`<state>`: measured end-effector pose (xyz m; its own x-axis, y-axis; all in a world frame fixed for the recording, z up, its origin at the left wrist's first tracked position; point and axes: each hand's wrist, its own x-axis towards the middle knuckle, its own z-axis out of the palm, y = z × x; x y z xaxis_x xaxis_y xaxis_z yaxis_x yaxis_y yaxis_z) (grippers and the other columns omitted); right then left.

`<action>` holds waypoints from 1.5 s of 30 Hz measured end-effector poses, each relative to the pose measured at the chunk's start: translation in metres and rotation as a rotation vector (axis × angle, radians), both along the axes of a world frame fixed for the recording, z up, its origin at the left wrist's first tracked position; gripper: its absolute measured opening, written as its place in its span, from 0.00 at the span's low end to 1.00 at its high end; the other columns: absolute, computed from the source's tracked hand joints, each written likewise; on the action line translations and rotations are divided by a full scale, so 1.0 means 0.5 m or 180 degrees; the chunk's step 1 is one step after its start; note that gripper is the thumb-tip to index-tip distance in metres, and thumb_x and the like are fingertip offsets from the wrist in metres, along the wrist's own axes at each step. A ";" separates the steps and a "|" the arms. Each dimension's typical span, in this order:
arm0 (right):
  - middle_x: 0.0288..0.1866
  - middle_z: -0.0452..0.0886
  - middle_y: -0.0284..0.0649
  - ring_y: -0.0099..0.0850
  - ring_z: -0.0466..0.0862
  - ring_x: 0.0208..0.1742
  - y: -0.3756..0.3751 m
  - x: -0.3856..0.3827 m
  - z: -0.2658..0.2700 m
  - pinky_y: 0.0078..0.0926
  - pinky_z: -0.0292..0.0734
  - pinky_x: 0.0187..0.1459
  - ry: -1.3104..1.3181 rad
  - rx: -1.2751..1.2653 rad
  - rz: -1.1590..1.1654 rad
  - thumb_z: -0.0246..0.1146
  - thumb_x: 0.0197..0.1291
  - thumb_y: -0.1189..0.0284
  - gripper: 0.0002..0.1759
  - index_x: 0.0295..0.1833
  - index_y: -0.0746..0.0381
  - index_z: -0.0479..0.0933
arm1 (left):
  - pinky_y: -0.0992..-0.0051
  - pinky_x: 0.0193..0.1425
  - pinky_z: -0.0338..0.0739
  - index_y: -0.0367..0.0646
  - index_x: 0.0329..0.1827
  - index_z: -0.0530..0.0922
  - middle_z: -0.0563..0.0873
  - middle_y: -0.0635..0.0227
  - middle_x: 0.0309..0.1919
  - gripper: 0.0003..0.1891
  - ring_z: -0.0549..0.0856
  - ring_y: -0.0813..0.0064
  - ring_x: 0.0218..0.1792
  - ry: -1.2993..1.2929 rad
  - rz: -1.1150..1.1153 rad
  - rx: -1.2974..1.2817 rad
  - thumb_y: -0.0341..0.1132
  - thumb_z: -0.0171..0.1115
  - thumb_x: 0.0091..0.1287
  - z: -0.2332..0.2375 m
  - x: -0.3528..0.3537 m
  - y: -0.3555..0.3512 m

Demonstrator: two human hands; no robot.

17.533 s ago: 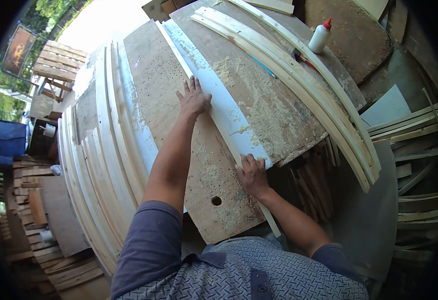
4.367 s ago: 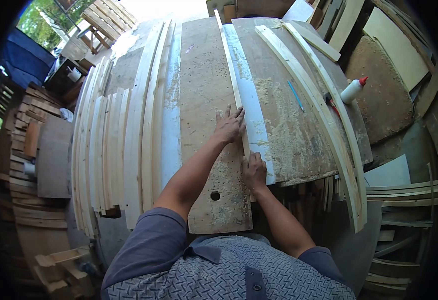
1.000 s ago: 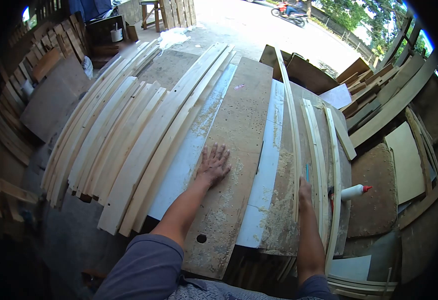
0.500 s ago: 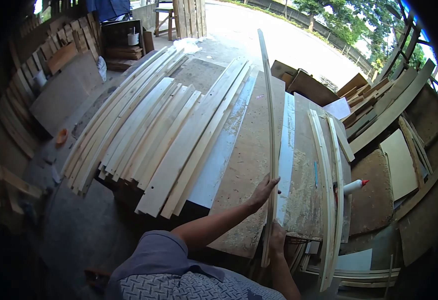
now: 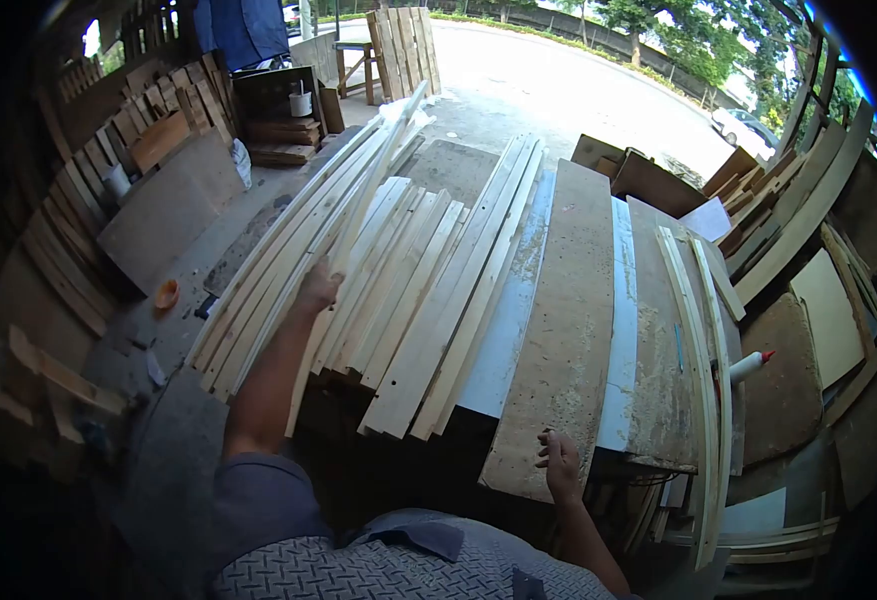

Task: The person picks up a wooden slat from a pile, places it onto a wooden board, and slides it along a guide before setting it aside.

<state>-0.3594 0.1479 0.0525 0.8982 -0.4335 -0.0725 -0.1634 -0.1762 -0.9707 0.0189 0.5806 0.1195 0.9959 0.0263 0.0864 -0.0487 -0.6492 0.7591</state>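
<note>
My left hand (image 5: 320,285) is closed around a long, narrow wooden strip (image 5: 366,205). The strip slants over the left part of the table, its far end raised near a white plastic bag (image 5: 413,124). Under and beside it lie several pale wooden boards (image 5: 413,285), side by side along the table. My right hand (image 5: 561,465) hangs over the near edge of a brown plywood panel (image 5: 555,330), fingers loosely bent and apart, holding nothing.
On the right of the table lie two long strips (image 5: 693,350), a blue pencil-like stick (image 5: 678,347) and a white bottle with a red tip (image 5: 751,366). Stacked planks (image 5: 793,235) lean along the right side. An orange bowl (image 5: 166,294) sits on the floor at left.
The long strip has moved from the middle of the table to the left pile, carried by my left hand. My right hand has let go of it. The view has shifted left.
</note>
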 end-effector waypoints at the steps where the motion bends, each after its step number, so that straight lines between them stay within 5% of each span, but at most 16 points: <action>1: 0.37 0.79 0.39 0.24 0.80 0.34 -0.018 -0.029 -0.016 0.22 0.81 0.29 0.0156 -0.0182 -0.0120 0.53 0.76 0.58 0.22 0.46 0.66 0.83 | 0.57 0.50 0.82 0.32 0.65 0.70 0.86 0.40 0.46 0.29 0.88 0.47 0.42 -0.0491 -0.0026 0.0747 0.42 0.63 0.67 -0.033 0.048 0.075; 2: 0.36 0.80 0.37 0.22 0.80 0.33 -0.031 -0.057 -0.029 0.21 0.80 0.28 0.0320 -0.0353 -0.0273 0.53 0.77 0.59 0.21 0.47 0.66 0.82 | 0.53 0.61 0.77 0.33 0.68 0.70 0.82 0.36 0.53 0.30 0.83 0.40 0.55 0.0361 0.0048 0.0456 0.44 0.60 0.67 0.103 -0.029 0.066; 7: 0.34 0.81 0.48 0.40 0.84 0.38 -0.082 -0.152 -0.049 0.38 0.78 0.42 0.0323 -0.1036 -0.1049 0.56 0.73 0.61 0.20 0.41 0.67 0.83 | 0.48 0.64 0.72 0.38 0.73 0.64 0.76 0.36 0.63 0.31 0.78 0.40 0.62 0.0053 0.0245 0.2042 0.46 0.51 0.72 -0.023 0.047 0.242; 8: 0.35 0.82 0.51 0.48 0.83 0.40 -0.090 -0.163 -0.044 0.41 0.77 0.45 0.0233 -0.1193 -0.1242 0.58 0.72 0.62 0.19 0.37 0.66 0.83 | 0.49 0.65 0.72 0.41 0.74 0.62 0.75 0.41 0.64 0.30 0.77 0.42 0.62 -0.0253 0.0213 0.2217 0.45 0.52 0.73 -0.073 0.067 0.292; 10: 0.36 0.82 0.51 0.48 0.83 0.40 -0.116 -0.183 -0.023 0.42 0.77 0.45 0.0287 -0.1201 -0.1486 0.59 0.71 0.62 0.18 0.37 0.66 0.82 | 0.54 0.64 0.74 0.48 0.76 0.61 0.73 0.52 0.67 0.30 0.78 0.47 0.62 -0.0031 0.0537 0.2691 0.38 0.59 0.72 -0.124 0.108 0.348; 14: 0.37 0.81 0.50 0.48 0.82 0.42 -0.223 -0.238 -0.029 0.42 0.77 0.46 0.0176 -0.1904 -0.1774 0.61 0.69 0.63 0.16 0.37 0.65 0.81 | 0.47 0.66 0.72 0.51 0.77 0.61 0.71 0.53 0.70 0.33 0.73 0.49 0.68 0.0348 0.0902 0.2702 0.39 0.59 0.68 -0.043 0.059 0.245; 17: 0.41 0.80 0.50 0.49 0.81 0.47 -0.372 -0.300 -0.041 0.45 0.76 0.50 0.0690 -0.2375 -0.1952 0.65 0.63 0.62 0.14 0.39 0.63 0.81 | 0.46 0.63 0.75 0.50 0.75 0.62 0.72 0.53 0.66 0.34 0.73 0.49 0.66 -0.0339 0.1220 0.2616 0.37 0.62 0.66 -0.039 0.075 0.194; 21: 0.58 0.75 0.49 0.48 0.76 0.61 -0.555 -0.390 -0.035 0.48 0.74 0.60 0.2210 -0.3278 -0.2150 0.66 0.62 0.62 0.20 0.55 0.61 0.78 | 0.50 0.69 0.71 0.45 0.74 0.65 0.70 0.50 0.70 0.32 0.70 0.49 0.70 -0.1042 0.0972 0.2247 0.36 0.62 0.66 -0.014 0.077 0.105; 23: 0.63 0.73 0.46 0.45 0.73 0.65 -0.623 -0.425 -0.038 0.46 0.72 0.62 0.3024 -0.3563 -0.2202 0.64 0.64 0.64 0.22 0.62 0.59 0.75 | 0.53 0.75 0.65 0.44 0.74 0.64 0.68 0.49 0.71 0.32 0.67 0.48 0.72 -0.2217 0.0347 0.2028 0.34 0.62 0.66 -0.029 0.082 0.082; 29: 0.68 0.68 0.41 0.39 0.70 0.69 -0.788 -0.495 -0.147 0.45 0.65 0.67 0.3673 -0.4025 -0.2068 0.66 0.60 0.70 0.33 0.71 0.55 0.65 | 0.57 0.77 0.61 0.40 0.70 0.69 0.68 0.49 0.71 0.28 0.66 0.49 0.73 -0.1768 -0.0238 0.1602 0.27 0.62 0.64 0.088 -0.117 -0.134; 36: 0.66 0.70 0.40 0.37 0.71 0.68 -0.848 -0.508 -0.137 0.41 0.67 0.65 0.3660 -0.4857 -0.1461 0.64 0.63 0.66 0.29 0.68 0.56 0.65 | 0.57 0.77 0.62 0.37 0.60 0.77 0.70 0.51 0.70 0.20 0.67 0.50 0.73 -0.1360 -0.0665 0.1167 0.29 0.63 0.64 0.109 -0.198 -0.294; 39: 0.61 0.75 0.48 0.43 0.77 0.61 -0.821 -0.510 -0.055 0.43 0.73 0.59 0.3119 -0.4601 -0.1288 0.66 0.56 0.70 0.29 0.63 0.58 0.66 | 0.57 0.77 0.62 0.37 0.60 0.77 0.71 0.52 0.70 0.20 0.68 0.51 0.73 -0.1172 -0.0810 0.0804 0.31 0.63 0.66 0.123 -0.226 -0.372; 41: 0.45 0.84 0.47 0.47 0.85 0.46 -0.810 -0.516 -0.037 0.44 0.79 0.47 0.2447 -0.2884 -0.1484 0.66 0.53 0.70 0.28 0.60 0.61 0.66 | 0.58 0.77 0.63 0.38 0.60 0.78 0.71 0.52 0.69 0.19 0.68 0.52 0.72 -0.1270 -0.0998 0.0585 0.31 0.62 0.67 0.118 -0.239 -0.425; 42: 0.32 0.84 0.47 0.48 0.86 0.35 -0.799 -0.526 -0.045 0.47 0.80 0.41 0.1774 -0.3076 -0.1464 0.64 0.54 0.68 0.24 0.55 0.66 0.71 | 0.58 0.76 0.63 0.39 0.60 0.78 0.72 0.53 0.69 0.18 0.68 0.52 0.72 -0.1237 -0.1117 0.0419 0.32 0.63 0.67 0.114 -0.248 -0.456; 43: 0.32 0.84 0.47 0.48 0.86 0.35 -0.789 -0.519 -0.031 0.47 0.80 0.41 0.1783 -0.3117 -0.1420 0.64 0.54 0.68 0.24 0.55 0.66 0.71 | 0.58 0.76 0.63 0.39 0.59 0.78 0.72 0.53 0.69 0.18 0.69 0.52 0.72 -0.1203 -0.1237 0.0250 0.33 0.63 0.67 0.110 -0.259 -0.490; 45: 0.31 0.82 0.40 0.33 0.82 0.25 -0.715 -0.497 0.014 0.36 0.81 0.26 0.1565 -0.0292 -0.1153 0.69 0.55 0.65 0.20 0.48 0.67 0.77 | 0.58 0.75 0.64 0.40 0.59 0.79 0.74 0.53 0.67 0.18 0.70 0.53 0.71 -0.1144 -0.1549 0.0064 0.34 0.64 0.67 0.100 -0.286 -0.563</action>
<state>-0.6078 -0.2098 0.0594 0.5635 -0.7289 -0.3888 -0.6531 -0.1049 -0.7500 -0.1241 0.2991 0.1696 0.8014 -0.4301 0.4155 -0.5949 -0.5019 0.6278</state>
